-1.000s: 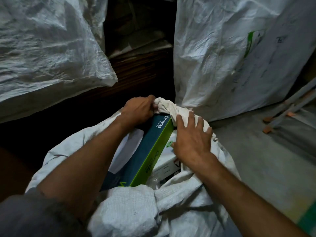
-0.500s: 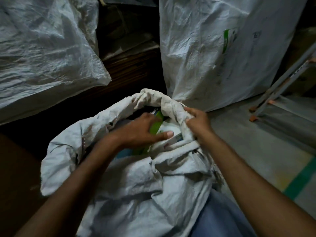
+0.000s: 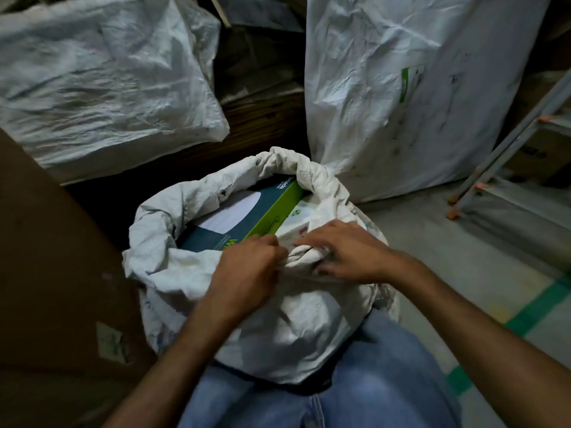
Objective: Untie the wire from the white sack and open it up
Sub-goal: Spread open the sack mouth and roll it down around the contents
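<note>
Grey concrete floor (image 3: 432,242), green stripe (image 3: 531,313), left hand (image 3: 247,273) and right hand (image 3: 346,254) gripping white sack (image 3: 173,273)

Dim indoor light, deep shadow at left, motion-blurred fingers, wide-angle bending at edges.

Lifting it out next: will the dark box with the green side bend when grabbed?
Likely stiff: the box keeps straight edges and flat faces while the sack crumples around it. Probably snags coming out, since the sack's rolled rim wraps its far end. Its smooth printed faces may be slippery.
</note>
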